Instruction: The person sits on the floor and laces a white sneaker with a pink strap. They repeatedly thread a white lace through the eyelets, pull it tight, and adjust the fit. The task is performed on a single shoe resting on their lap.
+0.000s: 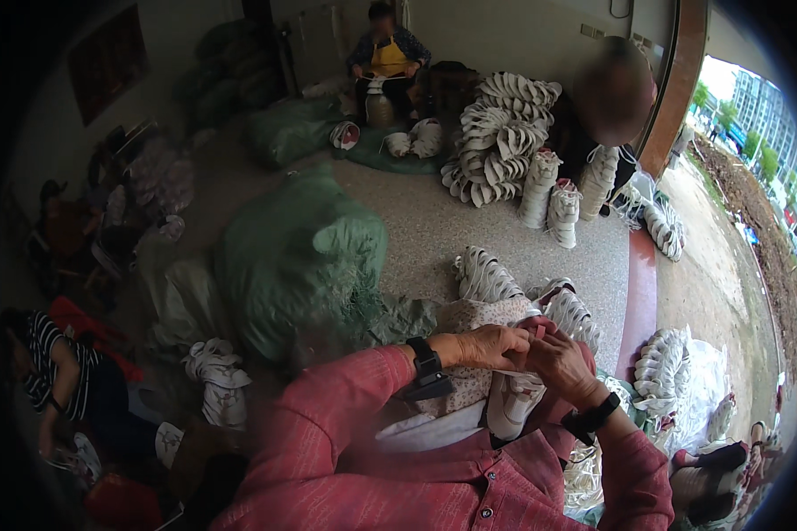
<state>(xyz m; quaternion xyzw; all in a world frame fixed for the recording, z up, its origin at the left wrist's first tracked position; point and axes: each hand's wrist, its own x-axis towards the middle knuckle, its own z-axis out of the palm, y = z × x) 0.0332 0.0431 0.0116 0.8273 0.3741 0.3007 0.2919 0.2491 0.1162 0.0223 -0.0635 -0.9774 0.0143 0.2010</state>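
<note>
Over my lap, my left hand (494, 346) and my right hand (560, 361) are close together, fingers bent and pinched. Between and below them hangs a white shoe upper (513, 405), which both hands grip near its top. Reddish material (537, 328), perhaps its lining, shows at the fingertips; the exact pinch point is hidden by the fingers. A patterned beige cloth (459, 389) covers my lap beneath my left wrist. Just beyond my hands are stacks of white shoe uppers (487, 276), nested in one another.
A big green sack (297, 252) stands ahead on the left. Piled shoe uppers (503, 142) rise farther back. Coworkers sit at the back (388, 62), the back right (615, 93) and the left (66, 380). More uppers (662, 370) lie on the right, near the open doorway.
</note>
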